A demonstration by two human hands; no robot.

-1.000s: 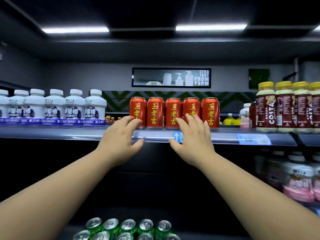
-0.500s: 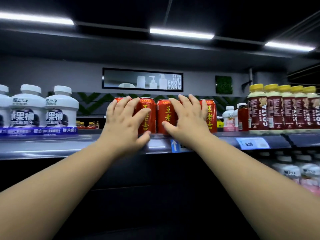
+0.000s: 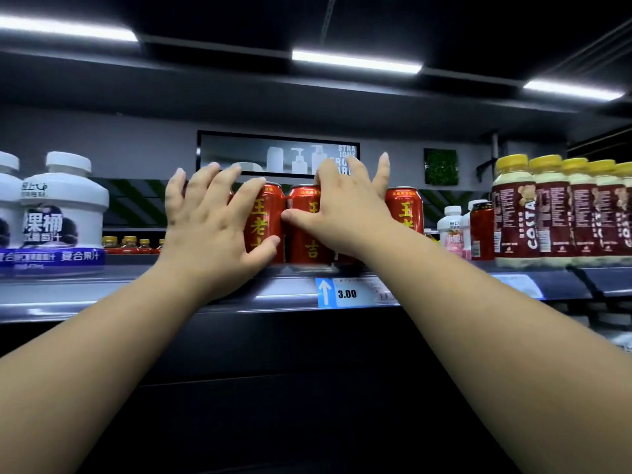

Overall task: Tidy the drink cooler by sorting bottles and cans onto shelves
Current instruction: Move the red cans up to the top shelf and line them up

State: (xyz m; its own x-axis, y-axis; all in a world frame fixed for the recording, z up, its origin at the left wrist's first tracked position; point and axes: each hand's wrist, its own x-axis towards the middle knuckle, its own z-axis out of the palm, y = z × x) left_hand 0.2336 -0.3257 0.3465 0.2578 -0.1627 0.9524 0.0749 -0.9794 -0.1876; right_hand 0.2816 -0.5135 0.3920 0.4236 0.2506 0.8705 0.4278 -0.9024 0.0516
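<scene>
A row of red cans (image 3: 302, 230) with yellow characters stands at the front of the upper shelf (image 3: 136, 292), in the middle of the view. My left hand (image 3: 212, 230) lies flat against the left cans, fingers spread over their tops and thumb across a can's front. My right hand (image 3: 345, 206) presses on the middle cans, fingers apart and pointing up, thumb touching the can between both hands. The rightmost can (image 3: 405, 210) stands uncovered beside my right hand. The leftmost cans are hidden behind my left hand.
Large white juice bottles (image 3: 63, 213) stand at the shelf's left end. Yellow-capped Costa bottles (image 3: 547, 213) fill the right end, with a small pink-labelled bottle (image 3: 451, 230) behind them. A 3.00 price tag (image 3: 347, 294) sits on the shelf edge. More bottles show dimly lower right.
Both hands rose from the shelf's front edge onto the red cans. The view moved closer and upward, so the green cans below dropped out of sight.
</scene>
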